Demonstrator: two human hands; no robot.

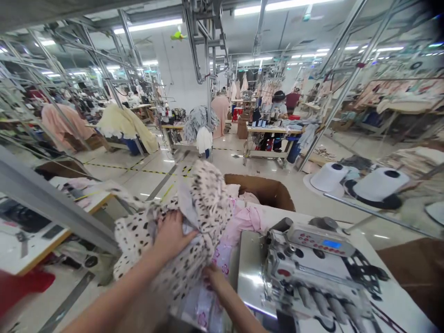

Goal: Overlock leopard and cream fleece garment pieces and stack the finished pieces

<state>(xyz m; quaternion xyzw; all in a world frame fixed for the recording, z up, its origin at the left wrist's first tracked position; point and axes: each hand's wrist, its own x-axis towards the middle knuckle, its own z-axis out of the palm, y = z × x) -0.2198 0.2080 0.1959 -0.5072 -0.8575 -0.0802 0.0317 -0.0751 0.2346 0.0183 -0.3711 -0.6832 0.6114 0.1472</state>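
A white cloth with black spots [208, 199] is lifted and bunched up in front of me, its upper part raised and slightly blurred. My left hand [173, 236] is closed on the cloth, fingers sunk in its folds and thumb reaching right over a pale grey inner side. Lower and to the right, my right hand [213, 279] pinches the lower right edge of the same cloth; its fingertips are partly hidden. Beneath lies lilac fabric with pink flowers [225, 266], and a pink cloth piece [244, 222] lies beyond it. The overlock sewing machine [305, 263] stands right of my right hand.
A cardboard box [267, 189] with pale cloth stands behind the table. White thread cones [379, 184] are at the right. A grey metal post [58, 199] slants across the left, near another worktable [97, 203]. People sit at sewing tables farther back.
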